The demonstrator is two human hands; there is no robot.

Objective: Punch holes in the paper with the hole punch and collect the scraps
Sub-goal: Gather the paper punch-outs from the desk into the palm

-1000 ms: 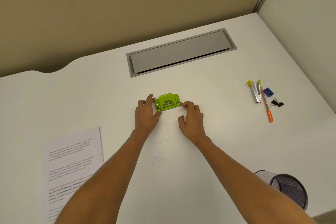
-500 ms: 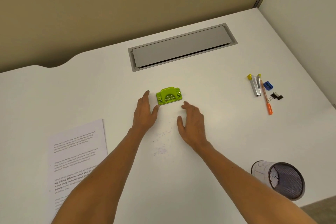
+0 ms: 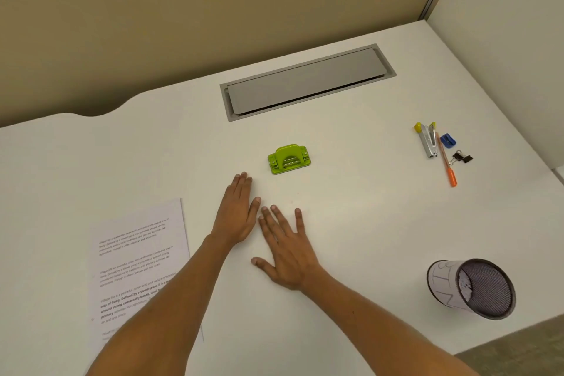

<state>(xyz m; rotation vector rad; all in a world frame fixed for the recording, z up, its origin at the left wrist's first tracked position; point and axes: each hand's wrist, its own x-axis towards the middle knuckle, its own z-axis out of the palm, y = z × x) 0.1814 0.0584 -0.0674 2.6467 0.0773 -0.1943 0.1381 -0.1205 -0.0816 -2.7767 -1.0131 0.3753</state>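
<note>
The green hole punch [image 3: 288,159] stands alone on the white desk [image 3: 351,207], past both hands. My left hand [image 3: 239,214] lies flat on the desk with straight fingers together, just left of my right hand [image 3: 285,249], which is flat with fingers spread. Both hands cover the spot where the small paper scraps lay, so the scraps are hidden. A printed paper sheet [image 3: 137,259] lies at the left, partly under my left forearm.
A mesh cup [image 3: 476,288] wrapped in paper lies tipped at the right near the desk's front edge. A stapler [image 3: 426,140], orange pen [image 3: 446,162], blue sharpener [image 3: 448,141] and binder clip [image 3: 463,157] sit at the far right. A grey cable hatch [image 3: 306,81] is set into the desk.
Both hands let go of the hole punch and drew back toward me. They now lie flat side by side on the desk over the scraps.
</note>
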